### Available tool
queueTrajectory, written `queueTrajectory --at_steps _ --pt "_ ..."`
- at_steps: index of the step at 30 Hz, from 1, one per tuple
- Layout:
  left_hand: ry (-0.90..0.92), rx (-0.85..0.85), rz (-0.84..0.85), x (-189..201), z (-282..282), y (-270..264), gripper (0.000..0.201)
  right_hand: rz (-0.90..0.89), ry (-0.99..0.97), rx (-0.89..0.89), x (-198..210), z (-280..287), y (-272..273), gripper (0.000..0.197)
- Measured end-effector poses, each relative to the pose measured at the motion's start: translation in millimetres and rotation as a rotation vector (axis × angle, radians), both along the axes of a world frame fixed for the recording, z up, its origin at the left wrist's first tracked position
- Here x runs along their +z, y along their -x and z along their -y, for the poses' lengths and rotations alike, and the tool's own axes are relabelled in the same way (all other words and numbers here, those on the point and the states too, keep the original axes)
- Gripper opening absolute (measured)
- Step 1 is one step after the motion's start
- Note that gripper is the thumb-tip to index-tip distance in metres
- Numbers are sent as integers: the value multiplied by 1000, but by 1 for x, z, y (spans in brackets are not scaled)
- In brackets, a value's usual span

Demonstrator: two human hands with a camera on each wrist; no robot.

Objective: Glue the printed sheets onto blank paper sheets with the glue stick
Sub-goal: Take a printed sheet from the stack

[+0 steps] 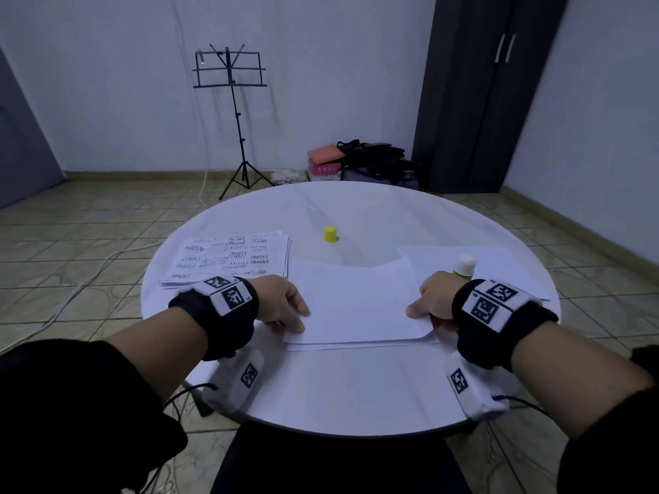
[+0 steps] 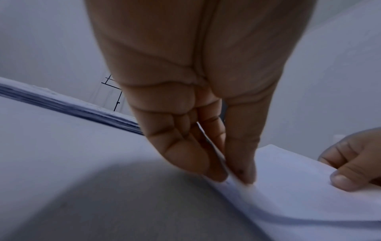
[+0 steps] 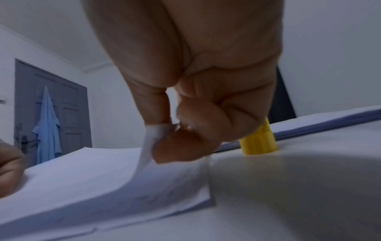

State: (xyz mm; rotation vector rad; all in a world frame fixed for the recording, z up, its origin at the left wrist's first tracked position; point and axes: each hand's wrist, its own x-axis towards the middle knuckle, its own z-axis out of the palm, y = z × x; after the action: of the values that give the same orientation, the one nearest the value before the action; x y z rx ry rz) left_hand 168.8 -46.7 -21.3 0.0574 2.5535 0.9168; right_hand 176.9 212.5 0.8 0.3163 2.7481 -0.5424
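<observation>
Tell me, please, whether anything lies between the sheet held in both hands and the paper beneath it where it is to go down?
Nothing visible does. The left hand and right hand pinch the near corners of the top sheet, which curves just above the blank paper. The glue stick stands off to the right and its yellow cap farther back, both clear.

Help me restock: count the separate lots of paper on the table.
3: printed stack at far left; blank stack at far right behind the glue stick; white sheets in the middle, top one pinched by both hands. Sheets per lot unclear.
</observation>
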Motion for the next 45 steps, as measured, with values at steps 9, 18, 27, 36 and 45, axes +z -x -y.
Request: queueTrajectory --at_steps 9,18,27,36,45 --pt "71 -35 22 1 -6 1 24 70 -153 84 -3 3 3 34" --pt "78 -67 10 0 -4 -2 25 116 46 25 -5 -4 4 18" --pt "77 -68 16 1 -4 -3 26 121 112 -14 -7 -6 5 17" --pt "117 -89 -3 1 -6 -4 26 119 121 -34 -7 -5 4 17" --pt "171 -98 -23 0 -6 -4 26 110 114 -24 -7 -4 3 14"
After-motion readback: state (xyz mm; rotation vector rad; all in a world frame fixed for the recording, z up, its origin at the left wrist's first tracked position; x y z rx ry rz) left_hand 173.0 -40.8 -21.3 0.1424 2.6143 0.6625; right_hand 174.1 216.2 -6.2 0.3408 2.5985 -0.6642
